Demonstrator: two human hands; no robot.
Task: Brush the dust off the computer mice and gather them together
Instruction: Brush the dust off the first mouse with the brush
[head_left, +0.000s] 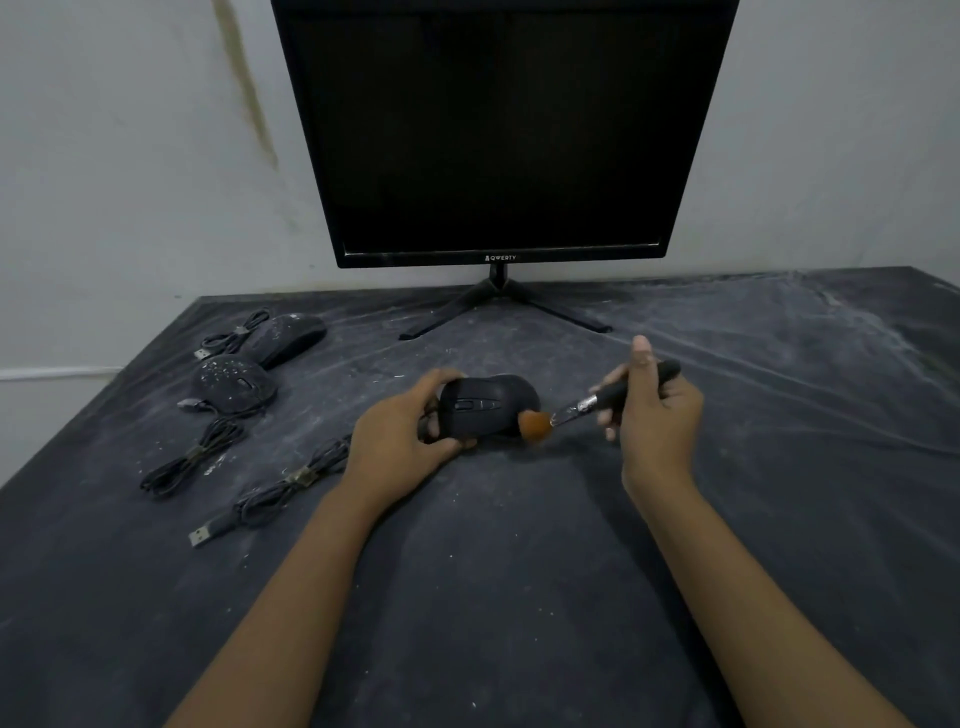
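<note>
Head view: left hand (402, 434) fingers curl round the mouse (485, 408) to keep it steady; right hand (652, 410) fingers pinch the brush (587, 405), sweeping off dust.

Monitor (498, 130) top cut by frame edge; below it, left hand (400, 441) covers one flank of held mouse (493, 402); brush (576, 408) bristles blurred.

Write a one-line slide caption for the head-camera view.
Left hand grips black mouse; right hand holds brush against its side.
</note>
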